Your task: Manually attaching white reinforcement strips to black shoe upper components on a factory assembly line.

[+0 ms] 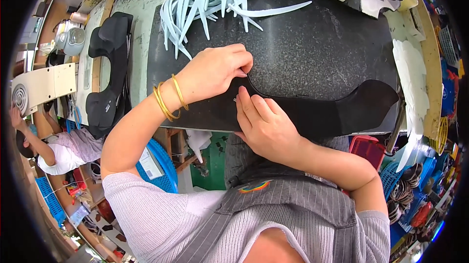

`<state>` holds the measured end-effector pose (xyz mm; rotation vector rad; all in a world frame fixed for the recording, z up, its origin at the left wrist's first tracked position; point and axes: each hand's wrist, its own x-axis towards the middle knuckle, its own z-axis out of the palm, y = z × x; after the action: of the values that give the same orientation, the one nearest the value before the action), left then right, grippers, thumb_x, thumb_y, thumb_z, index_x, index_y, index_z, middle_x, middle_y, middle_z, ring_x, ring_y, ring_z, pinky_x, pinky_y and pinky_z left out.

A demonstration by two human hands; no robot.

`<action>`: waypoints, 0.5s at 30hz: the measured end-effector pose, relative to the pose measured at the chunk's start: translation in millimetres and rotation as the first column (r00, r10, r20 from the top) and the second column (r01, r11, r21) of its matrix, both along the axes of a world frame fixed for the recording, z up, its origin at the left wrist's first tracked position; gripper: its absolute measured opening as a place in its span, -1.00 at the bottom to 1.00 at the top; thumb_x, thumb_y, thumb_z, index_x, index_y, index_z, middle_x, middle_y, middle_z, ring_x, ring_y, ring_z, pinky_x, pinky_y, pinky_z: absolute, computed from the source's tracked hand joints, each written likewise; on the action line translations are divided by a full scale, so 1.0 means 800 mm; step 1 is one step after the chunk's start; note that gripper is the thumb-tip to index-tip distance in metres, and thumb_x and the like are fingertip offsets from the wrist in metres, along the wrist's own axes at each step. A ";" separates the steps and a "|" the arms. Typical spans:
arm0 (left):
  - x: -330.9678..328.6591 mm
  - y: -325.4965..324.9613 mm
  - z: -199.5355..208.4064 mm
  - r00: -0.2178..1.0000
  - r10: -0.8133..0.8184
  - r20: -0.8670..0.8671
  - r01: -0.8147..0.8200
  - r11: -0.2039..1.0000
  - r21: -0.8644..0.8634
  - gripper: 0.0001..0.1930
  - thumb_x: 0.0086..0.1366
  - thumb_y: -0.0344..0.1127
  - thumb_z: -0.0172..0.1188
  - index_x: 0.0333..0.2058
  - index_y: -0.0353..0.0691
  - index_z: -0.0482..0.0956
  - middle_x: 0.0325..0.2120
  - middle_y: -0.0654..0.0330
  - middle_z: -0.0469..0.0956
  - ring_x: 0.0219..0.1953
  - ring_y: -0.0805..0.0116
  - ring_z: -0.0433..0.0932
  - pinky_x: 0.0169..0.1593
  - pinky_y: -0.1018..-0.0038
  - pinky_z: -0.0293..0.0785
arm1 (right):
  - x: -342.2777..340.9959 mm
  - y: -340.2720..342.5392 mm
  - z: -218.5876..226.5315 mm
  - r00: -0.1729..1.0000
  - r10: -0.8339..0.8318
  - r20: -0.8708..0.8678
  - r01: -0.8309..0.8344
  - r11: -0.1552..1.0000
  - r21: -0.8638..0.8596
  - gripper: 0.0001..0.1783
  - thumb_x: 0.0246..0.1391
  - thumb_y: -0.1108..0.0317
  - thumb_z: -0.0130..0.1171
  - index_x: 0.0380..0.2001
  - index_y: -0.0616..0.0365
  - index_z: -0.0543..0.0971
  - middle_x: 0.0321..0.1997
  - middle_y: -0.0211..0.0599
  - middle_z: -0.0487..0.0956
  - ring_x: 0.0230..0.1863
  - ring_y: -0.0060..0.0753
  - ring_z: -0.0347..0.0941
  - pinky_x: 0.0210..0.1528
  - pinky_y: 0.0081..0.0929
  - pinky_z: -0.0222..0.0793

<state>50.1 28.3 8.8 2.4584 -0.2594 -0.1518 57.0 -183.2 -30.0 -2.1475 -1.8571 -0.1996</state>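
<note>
Left hand (222, 70) is pinched shut on the curved upper edge of a black cut piece (317, 111); right hand (266, 123) is laid flat and open, pinning it, seemingly against shifting. Piece lies on the dark slab (317, 43), long axis left-right, flared end pointing right.

under both hands, a black piece (312, 111) on a speckled dark grey slab (312, 48). beyond the left hand (220, 70), pale blue strips (210, 1); gold bangles (168, 99) on its wrist. below, a grey pinstriped shirt (273, 214).
</note>
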 end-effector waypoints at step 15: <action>-0.033 -0.019 0.005 0.981 0.114 -0.157 -0.117 0.993 -0.014 -0.89 0.15 -0.53 0.26 -0.34 -0.34 0.53 -0.40 0.11 0.49 -0.43 0.30 0.55 -0.31 0.40 0.50 | 0.019 -0.023 0.001 0.975 0.193 -0.108 -0.181 0.977 0.112 -0.58 -0.06 0.30 0.03 -0.16 0.37 0.54 0.06 -0.02 0.47 -0.06 -0.29 0.36 -0.08 -0.50 0.33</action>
<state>23.7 13.2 12.9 2.4161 -0.0499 -0.2886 72.6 -201.5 -29.3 -1.8622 -1.9228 -0.1197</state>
